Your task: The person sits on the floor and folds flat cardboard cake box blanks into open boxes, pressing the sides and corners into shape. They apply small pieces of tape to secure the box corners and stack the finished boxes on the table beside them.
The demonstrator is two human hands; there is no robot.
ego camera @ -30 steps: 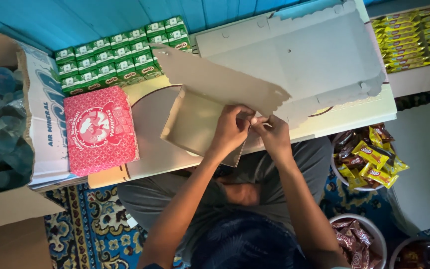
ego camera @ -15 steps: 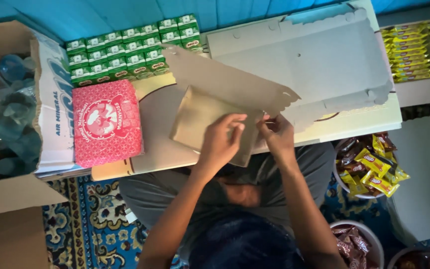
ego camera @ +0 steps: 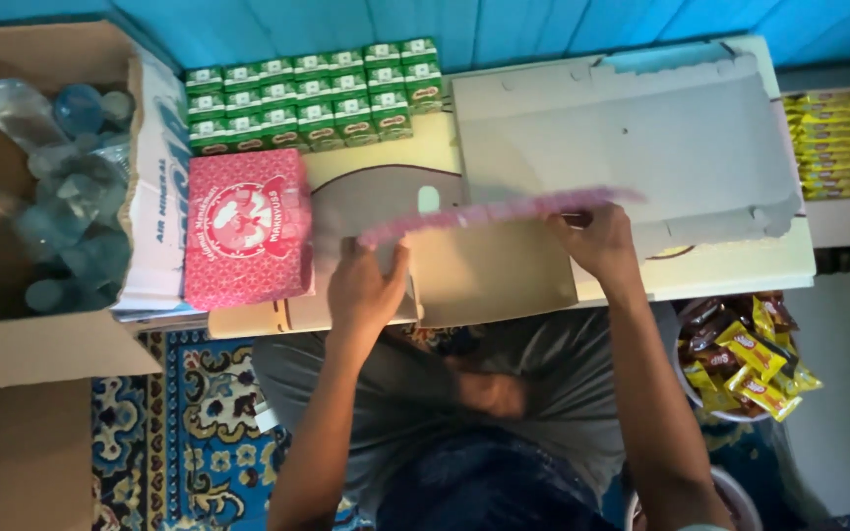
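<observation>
My left hand and my right hand each grip one end of a flat cardboard box blank. The blank is held over the low table and is seen nearly edge-on, blurred, with its pink printed side showing as a thin strip. Under it lies a brown cardboard sheet. A folded pink box with a white emblem stands just left of my left hand.
Rows of small green cartons sit at the table's back. A stack of pale flat blanks lies at the right. An open cardboard box of water cups stands left. A bowl of sweets and yellow packets are on the right.
My hands have moved apart, from pinching one corner together to holding opposite ends. The blank has swung up from lying flat to nearly edge-on.
</observation>
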